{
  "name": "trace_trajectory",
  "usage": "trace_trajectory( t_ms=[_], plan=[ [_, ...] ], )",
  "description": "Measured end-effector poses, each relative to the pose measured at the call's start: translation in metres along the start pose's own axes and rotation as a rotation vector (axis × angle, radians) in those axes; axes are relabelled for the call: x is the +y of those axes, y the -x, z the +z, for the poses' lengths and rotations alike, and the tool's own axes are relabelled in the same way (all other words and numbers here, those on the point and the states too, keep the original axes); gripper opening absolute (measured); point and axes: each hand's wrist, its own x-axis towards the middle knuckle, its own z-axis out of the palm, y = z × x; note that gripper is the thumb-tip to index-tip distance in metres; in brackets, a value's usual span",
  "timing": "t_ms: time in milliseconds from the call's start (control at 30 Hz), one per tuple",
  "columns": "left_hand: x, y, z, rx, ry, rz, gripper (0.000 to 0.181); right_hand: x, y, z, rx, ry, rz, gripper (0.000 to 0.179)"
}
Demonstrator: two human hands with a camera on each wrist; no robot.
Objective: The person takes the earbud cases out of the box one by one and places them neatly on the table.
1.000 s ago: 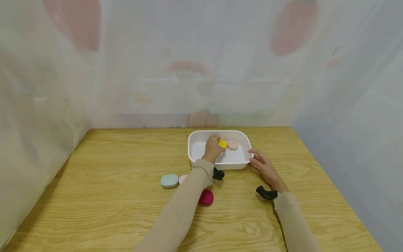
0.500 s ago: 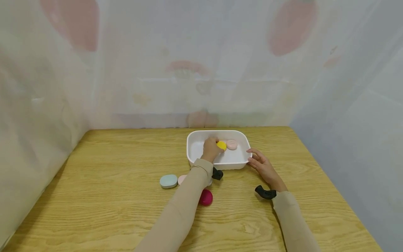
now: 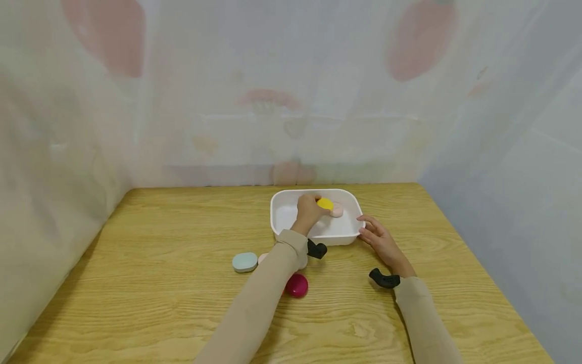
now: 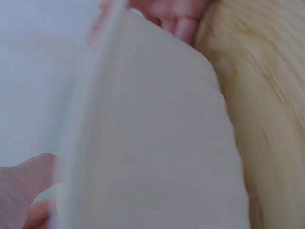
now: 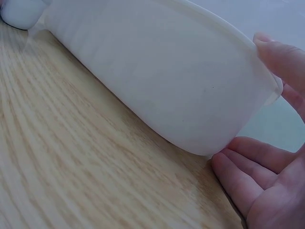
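My left hand [image 3: 310, 211] reaches into a white rectangular tub [image 3: 282, 215] and pinches a yellow round piece [image 3: 325, 203], like a bar of soap. That piece overlaps a pale pink round piece [image 3: 337, 210] on the tub's floor. My right hand [image 3: 383, 245] grips the tub's right front corner. In the right wrist view, the thumb [image 5: 281, 59] lies over the rim and other fingers [image 5: 236, 179] touch near the base. The tub's outer wall [image 4: 162, 119] covers most of the left wrist view, hiding much of my left hand.
In front of the tub lie a pale blue oval piece [image 3: 244, 262], a pale pink piece [image 3: 262, 258] partly under my left sleeve [image 3: 259, 298], and a magenta round piece [image 3: 297, 285]. Other pieces are mostly hidden by the sleeve. A patterned curtain [image 3: 204, 116] hangs behind the wooden table [image 3: 159, 263].
My left hand has shifted slightly right with the yellow piece, which now overlaps the pink piece in the tub. My right hand stays at the corner.
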Motion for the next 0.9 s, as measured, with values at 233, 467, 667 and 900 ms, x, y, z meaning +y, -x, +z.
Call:
trace_trajectory(
  t_ms=[233,467,667,900],
  plan=[
    [0.014,0.007,-0.011,-0.028,-0.047,0.055,0.052,0.002,0.001,-0.002,0.013,0.023,0.018,0.038],
    [0.016,0.016,-0.029,-0.072,-0.042,0.154,0.053,0.001,0.001,-0.003,0.027,0.046,0.031,0.042],
    [0.015,0.026,-0.045,-0.101,-0.051,0.256,0.05,0.0,0.001,-0.002,0.043,0.048,0.049,0.041],
    [0.008,0.04,-0.061,-0.12,-0.121,0.364,0.049,-0.001,0.002,-0.004,0.045,0.026,0.044,0.037]
  ],
)
